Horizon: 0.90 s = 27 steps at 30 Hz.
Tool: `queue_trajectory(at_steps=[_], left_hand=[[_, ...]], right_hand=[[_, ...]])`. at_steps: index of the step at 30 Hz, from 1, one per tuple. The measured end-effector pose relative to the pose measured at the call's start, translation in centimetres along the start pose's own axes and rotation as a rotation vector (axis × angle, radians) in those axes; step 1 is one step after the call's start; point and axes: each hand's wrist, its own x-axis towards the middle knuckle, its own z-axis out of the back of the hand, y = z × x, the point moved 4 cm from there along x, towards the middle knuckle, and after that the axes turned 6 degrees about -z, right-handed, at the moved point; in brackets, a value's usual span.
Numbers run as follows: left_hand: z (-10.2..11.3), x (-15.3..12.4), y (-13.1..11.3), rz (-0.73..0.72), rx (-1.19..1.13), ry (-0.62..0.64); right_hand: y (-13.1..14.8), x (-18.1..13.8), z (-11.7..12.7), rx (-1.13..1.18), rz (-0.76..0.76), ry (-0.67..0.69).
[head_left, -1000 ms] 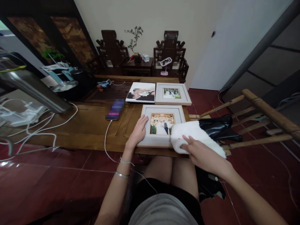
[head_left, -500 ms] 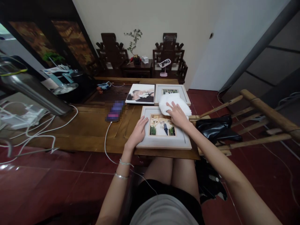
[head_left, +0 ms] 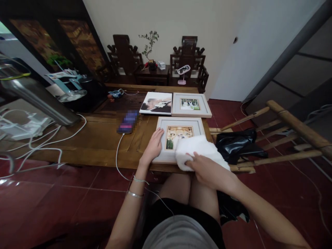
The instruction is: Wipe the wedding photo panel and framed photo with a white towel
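A pale picture frame (head_left: 162,138) with a photo in its middle lies flat at the table's front edge. My left hand (head_left: 155,144) rests on its left side, fingers stretched out along the border. With my right hand (head_left: 204,169) I hold a white cloth (head_left: 198,148) against the frame's lower right part, covering that corner and some of the photo. Behind it lie a second pale frame (head_left: 204,104) with a small photo and, to its left, a white-edged photo panel (head_left: 157,103).
On the wooden table (head_left: 103,145), a phone (head_left: 127,121) is plugged into a white cable. Farther left stand a steel flask (head_left: 44,98) and tangled cables with a white power strip (head_left: 28,126). A bamboo chair (head_left: 293,117) holding a black bag (head_left: 236,143) is close on the right.
My right hand has drawn the white cloth from the front frame's far right corner toward me, to its near right corner. The back frame's photo is now uncovered. My left hand stays put.
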Motion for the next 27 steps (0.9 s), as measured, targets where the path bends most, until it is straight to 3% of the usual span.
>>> queue_trajectory(at_steps=[2, 5, 10, 15, 20, 27], left_hand=[[0.0, 0.0, 0.0, -0.004, 0.014, 0.003], [-0.1, 0.0, 0.2, -0.012, 0.023, 0.019], [-0.2, 0.2, 0.7, -0.027, 0.023, 0.018], [-0.3, 0.3, 1.0, -0.064, 0.015, 0.021], [-0.2, 0.3, 1.0, -0.066, -0.008, 0.001], [-0.2, 0.4, 0.8, -0.017, -0.012, -0.014]], right_hand=[[1.2, -0.7, 0.0, 0.057, 0.068, -0.006], [0.8, 0.9, -0.9, 0.094, 0.063, -0.077], [-4.8, 7.1, -2.3, 0.035, -0.062, -0.29], [-10.4, 12.0, -1.0, -0.02, -0.142, -0.442], [-9.8, 12.6, -0.8, -0.086, -0.177, -0.313], [-2.8, 4.8, 0.2, -0.011, -0.124, 0.037]])
